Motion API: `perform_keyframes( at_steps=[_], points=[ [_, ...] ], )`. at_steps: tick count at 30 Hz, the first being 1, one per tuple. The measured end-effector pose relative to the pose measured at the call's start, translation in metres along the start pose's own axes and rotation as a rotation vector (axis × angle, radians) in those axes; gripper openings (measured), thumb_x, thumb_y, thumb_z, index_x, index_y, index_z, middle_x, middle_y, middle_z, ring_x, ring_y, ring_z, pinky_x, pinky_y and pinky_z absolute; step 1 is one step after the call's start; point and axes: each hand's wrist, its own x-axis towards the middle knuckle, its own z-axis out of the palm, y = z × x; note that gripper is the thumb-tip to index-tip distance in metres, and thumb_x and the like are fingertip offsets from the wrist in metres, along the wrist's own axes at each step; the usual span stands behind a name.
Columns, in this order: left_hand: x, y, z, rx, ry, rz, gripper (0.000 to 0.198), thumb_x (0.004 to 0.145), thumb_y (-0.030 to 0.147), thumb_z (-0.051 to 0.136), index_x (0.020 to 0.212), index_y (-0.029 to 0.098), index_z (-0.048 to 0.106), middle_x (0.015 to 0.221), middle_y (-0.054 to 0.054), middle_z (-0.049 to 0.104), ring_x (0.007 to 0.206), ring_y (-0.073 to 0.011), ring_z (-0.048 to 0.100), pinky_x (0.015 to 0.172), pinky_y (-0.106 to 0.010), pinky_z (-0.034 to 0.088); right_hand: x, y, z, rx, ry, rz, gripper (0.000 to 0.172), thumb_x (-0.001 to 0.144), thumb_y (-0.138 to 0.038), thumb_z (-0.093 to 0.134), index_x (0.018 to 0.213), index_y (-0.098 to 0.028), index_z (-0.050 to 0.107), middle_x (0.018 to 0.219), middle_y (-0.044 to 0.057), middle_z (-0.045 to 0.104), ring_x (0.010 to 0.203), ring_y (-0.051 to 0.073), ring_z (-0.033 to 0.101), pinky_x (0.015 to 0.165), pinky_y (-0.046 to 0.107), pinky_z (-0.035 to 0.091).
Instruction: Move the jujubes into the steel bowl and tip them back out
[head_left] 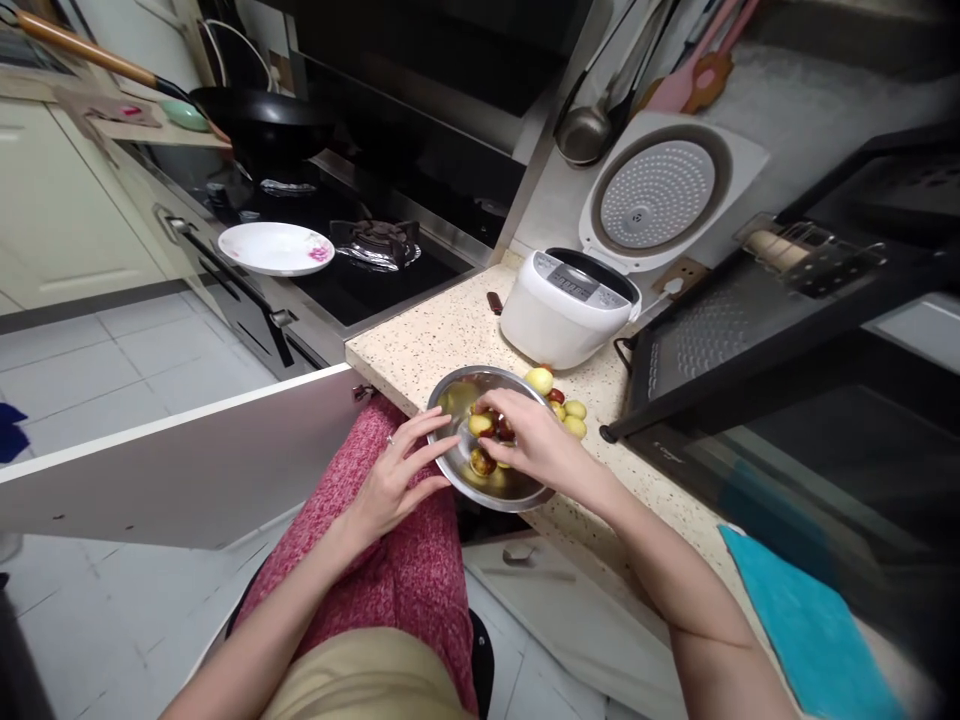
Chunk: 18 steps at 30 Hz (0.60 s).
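A metal bowl (489, 500) stands at the counter's front edge, partly over it, with several yellow-green and brown-red jujubes (482, 461) inside. My left hand (394, 475), a ring on one finger, lies at the bowl's left rim. Its fingers are spread, some of them reaching over the rim. Into the bowl from the right comes my right hand (529, 435), thumb and fingers curved round jujubes there. The palm hides part of what lies beneath it. More loose jujubes (574, 426) rest on the counter just behind the bowl.
Behind the bowl, a white rice cooker (570, 310) has its lid (656, 195) raised. A black oven (795, 400) and teal cloth (810, 620) are at right. Left are a floral plate (276, 248), a wok (262, 115) on the stove, and an open cabinet door (187, 470).
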Motion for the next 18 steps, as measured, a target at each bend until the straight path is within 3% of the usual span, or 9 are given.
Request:
perform_keyframes(
  at_steps=[7, 18],
  points=[
    [-0.002, -0.004, -0.003, -0.018, 0.023, -0.042, 0.044, 0.105, 0.029, 0.056, 0.149, 0.026, 0.053, 0.15, -0.015, 0.054, 0.146, -0.0307, 0.048, 0.115, -0.059, 0.05, 0.025, -0.003, 0.016, -0.227, -0.138, -0.006, 0.023, 0.087, -0.004, 0.068, 0.106, -0.016, 0.063, 0.105, 0.01, 0.067, 0.1, 0.027, 0.063, 0.086, 0.041, 0.053],
    [0.0, -0.004, -0.004, -0.051, 0.029, -0.044, 0.042, 0.105, 0.026, 0.055, 0.147, 0.024, 0.054, 0.147, -0.015, 0.055, 0.147, -0.029, 0.048, 0.115, -0.056, 0.051, 0.036, 0.013, 0.024, -0.369, -0.157, 0.064, 0.018, 0.088, -0.004, 0.068, 0.103, -0.013, 0.071, 0.104, 0.013, 0.072, 0.103, 0.03, 0.066, 0.091, 0.044, 0.054]
  ],
)
